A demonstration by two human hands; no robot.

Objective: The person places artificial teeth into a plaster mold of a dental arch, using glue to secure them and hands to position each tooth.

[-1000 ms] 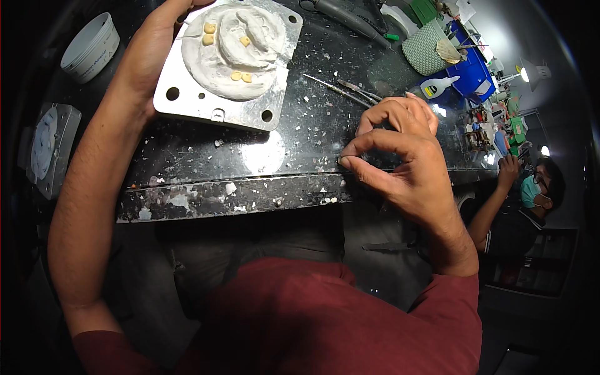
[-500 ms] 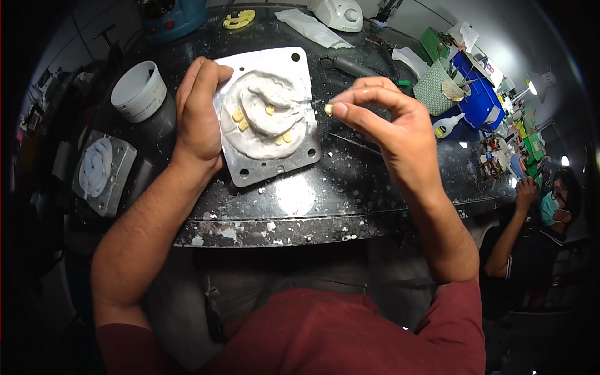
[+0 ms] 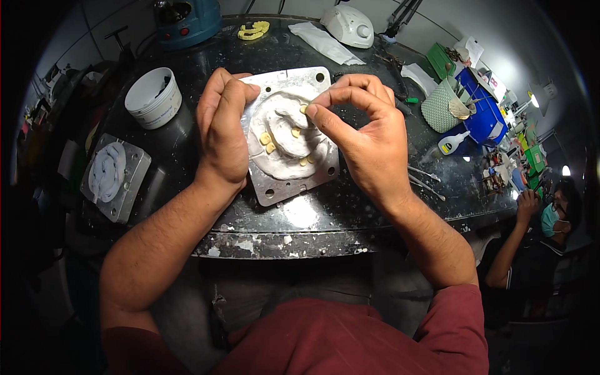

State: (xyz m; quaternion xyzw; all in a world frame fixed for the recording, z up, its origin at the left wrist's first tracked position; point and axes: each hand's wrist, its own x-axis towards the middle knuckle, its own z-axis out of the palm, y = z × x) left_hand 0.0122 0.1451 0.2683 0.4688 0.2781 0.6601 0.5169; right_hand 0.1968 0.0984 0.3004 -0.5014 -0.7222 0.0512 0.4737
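Note:
My left hand grips the left edge of a square metal flask half, tilted up above the bench. White plaster fills it, shaped as a curved dental mould. Several small yellowish artificial teeth sit on the plaster. Between the thumb and index finger of my right hand is one more artificial tooth, at the upper right part of the mould. Those fingertips partly cover the tooth, and whether it touches the plaster I cannot tell.
Another plaster-filled flask half lies at left, near a white tub. Farther back are a yellow arch-shaped piece and a white control box. Thin metal tools, a bottle and a basket stand right. A masked person sits beyond.
My right hand has brought the tooth left from beside the flask half to over the mould. The whole view has shifted slightly right and down.

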